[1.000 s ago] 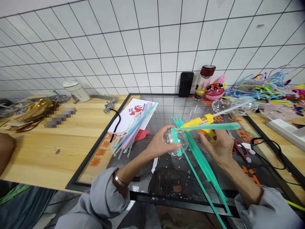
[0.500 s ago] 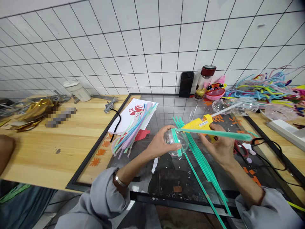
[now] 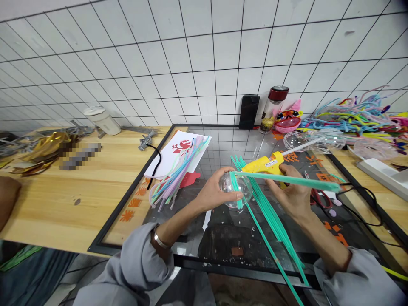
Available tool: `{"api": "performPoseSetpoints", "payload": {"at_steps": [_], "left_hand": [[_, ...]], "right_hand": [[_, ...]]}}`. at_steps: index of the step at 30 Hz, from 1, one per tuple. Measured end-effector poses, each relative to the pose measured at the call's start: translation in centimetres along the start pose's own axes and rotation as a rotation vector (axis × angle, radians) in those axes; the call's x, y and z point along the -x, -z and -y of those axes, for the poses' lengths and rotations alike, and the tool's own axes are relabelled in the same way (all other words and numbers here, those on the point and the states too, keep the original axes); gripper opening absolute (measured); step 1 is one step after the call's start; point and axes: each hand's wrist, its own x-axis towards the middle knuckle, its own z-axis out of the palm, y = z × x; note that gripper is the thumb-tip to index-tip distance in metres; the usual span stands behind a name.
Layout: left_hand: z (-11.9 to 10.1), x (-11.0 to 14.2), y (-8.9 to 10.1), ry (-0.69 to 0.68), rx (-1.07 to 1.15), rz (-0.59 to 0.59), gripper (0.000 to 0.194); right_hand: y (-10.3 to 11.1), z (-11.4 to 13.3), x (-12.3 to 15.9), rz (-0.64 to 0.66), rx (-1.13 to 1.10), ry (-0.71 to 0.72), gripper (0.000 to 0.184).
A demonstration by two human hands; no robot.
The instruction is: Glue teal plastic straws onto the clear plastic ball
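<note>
My left hand (image 3: pixel 215 191) grips a clear plastic ball (image 3: pixel 245 187), thumb across its near side. Strips of a green pipe cleaner (image 3: pixel 293 179) cross the ball, and a long free end stretches right, in front of my other hand. That is my right hand (image 3: pixel 291 193), closed round the handle of a yellow glue gun (image 3: pixel 263 165) with a white glue stick (image 3: pixel 302 145) poking out of its back. The nozzle is close to the top of the ball; whether it touches cannot be made out. Several green pipe cleaners (image 3: pixel 270 216) lie beneath on the dark glass.
Pastel pipe cleaners (image 3: pixel 178 174) lie over white paper (image 3: pixel 162 159) on the left. A phone (image 3: pixel 249 112) and a glass bottle (image 3: pixel 269 112) stand by the wall. Colourful pipe cleaners (image 3: pixel 347 117), clear plastic balls (image 3: pixel 328 142) and a black cable (image 3: pixel 360 208) are at the right. A person's arm (image 3: pixel 8 199) shows far left.
The glue gun has shifted slightly left, its nozzle closer to the ball. The free green end has dipped a little and swung right. My left hand keeps its hold on the ball.
</note>
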Motion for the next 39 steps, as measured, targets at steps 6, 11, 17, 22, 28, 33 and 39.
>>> {"api": "performPoseSetpoints", "payload": {"at_steps": [6,11,17,22,28,33,39], "left_hand": [[0.05,0.01,0.02,-0.001,-0.016,-0.013,0.068],[0.09,-0.03,0.03,-0.007,-0.004,-0.005,0.067],[0.22,-0.08,0.11,-0.002,0.003,-0.005,0.068],[0.14,-0.05,0.13,0.0,0.001,-0.006,0.068],[0.22,-0.06,0.14,0.008,0.006,0.002,0.069],[0.38,-0.12,0.1,-0.005,0.003,0.002,0.069],[0.32,-0.07,0.09,-0.002,0.006,0.013,0.069]], "right_hand": [[0.27,-0.01,-0.22,0.043,0.026,-0.055,0.032],[0.38,-0.2,-0.3,0.056,0.016,-0.043,0.032],[0.29,-0.19,-0.25,0.067,-0.016,-0.071,0.032],[0.18,-0.32,-0.16,0.069,-0.013,-0.096,0.035],[0.13,-0.47,-0.01,0.051,-0.004,-0.072,0.033],[0.29,-0.18,-0.16,0.069,-0.014,-0.059,0.035],[0.28,-0.24,-0.28,0.059,-0.011,-0.057,0.034]]}}
